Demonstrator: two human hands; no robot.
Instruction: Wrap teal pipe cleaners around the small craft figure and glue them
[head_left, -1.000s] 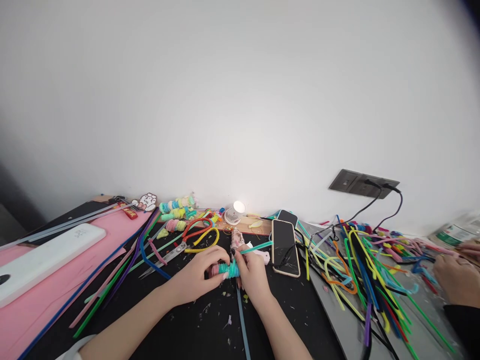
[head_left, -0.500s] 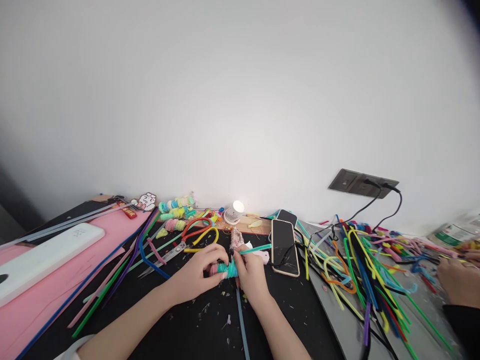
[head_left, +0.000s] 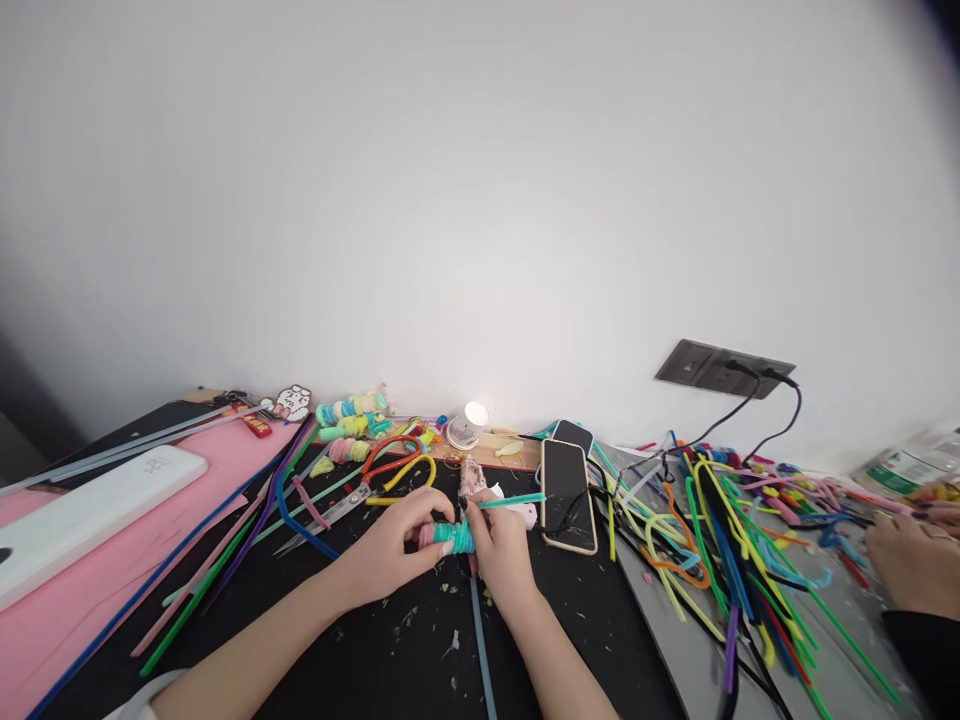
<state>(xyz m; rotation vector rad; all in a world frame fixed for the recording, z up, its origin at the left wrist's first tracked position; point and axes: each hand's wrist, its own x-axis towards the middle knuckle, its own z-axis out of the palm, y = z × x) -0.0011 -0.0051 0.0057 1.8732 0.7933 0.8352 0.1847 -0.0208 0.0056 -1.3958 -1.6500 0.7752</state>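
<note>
Between my hands is a small coil of wound pipe cleaner, pink at its left end and teal and blue toward the right. My left hand is closed round the pink end, thumb along the front. With thumb and fingers pinched, my right hand grips a teal pipe cleaner at the coil's right end; its free tip points right toward the phone. A grey-blue pipe cleaner runs down the black mat below the hands. Behind them lie scissors with red and yellow handles, blades apart.
Finished-looking coils lie by the wall, beside a paper cup. A phone rests right of my hands. Many loose pipe cleaners cover the grey surface, where another person's hand is. A white device lies on pink sheets at left.
Both my hands stay almost in place on the coil. The teal pipe cleaner's free end sits slightly lower. At right, the other person's hand has shifted a little left.
</note>
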